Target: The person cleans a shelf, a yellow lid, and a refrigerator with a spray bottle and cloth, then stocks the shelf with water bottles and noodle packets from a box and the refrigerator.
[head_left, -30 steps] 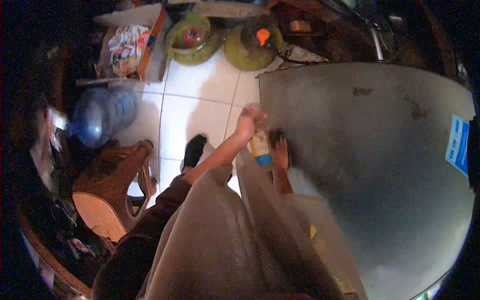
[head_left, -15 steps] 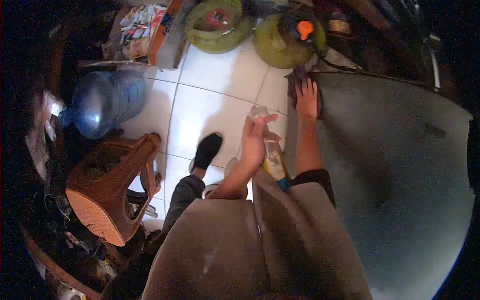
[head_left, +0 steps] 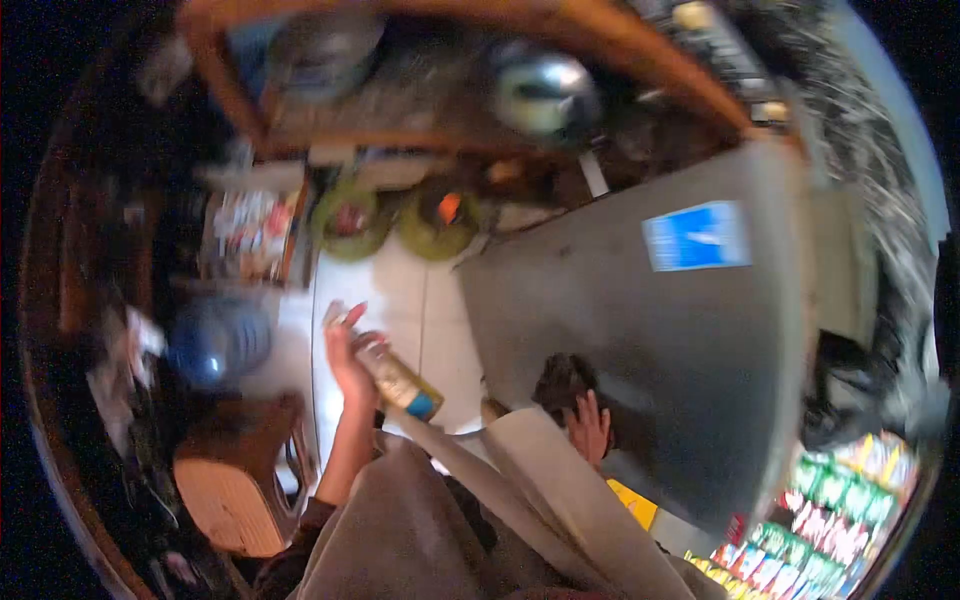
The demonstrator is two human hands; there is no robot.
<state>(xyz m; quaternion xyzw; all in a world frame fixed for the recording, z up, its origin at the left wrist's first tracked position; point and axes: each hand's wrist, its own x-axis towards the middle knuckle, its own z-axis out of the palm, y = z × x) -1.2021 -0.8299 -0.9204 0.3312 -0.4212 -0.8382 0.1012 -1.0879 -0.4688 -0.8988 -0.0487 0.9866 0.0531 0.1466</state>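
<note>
A spray bottle (head_left: 398,382) with a pale label, yellowish liquid and a blue band near its base is held at its neck by my left hand (head_left: 350,362), above the tiled floor. My right hand (head_left: 590,428) lies with its fingers spread against a dark cloth (head_left: 562,383). Cloth and hand are on the large grey panel (head_left: 660,340), near its lower left part. A blue and white sticker (head_left: 698,237) is on the same panel, up and to the right of the cloth.
A blue water jug (head_left: 218,340) and a brown chair (head_left: 225,490) stand at the left. Two green round containers (head_left: 350,222) and a box of packets (head_left: 250,225) lie ahead, below a wooden-framed shelf (head_left: 430,12). Colourful packets (head_left: 825,515) fill the lower right.
The view has shifted to the right, showing more of the panel and its sticker. My right hand and the cloth have moved from the panel's far edge back towards me. The bottle stays in my left hand.
</note>
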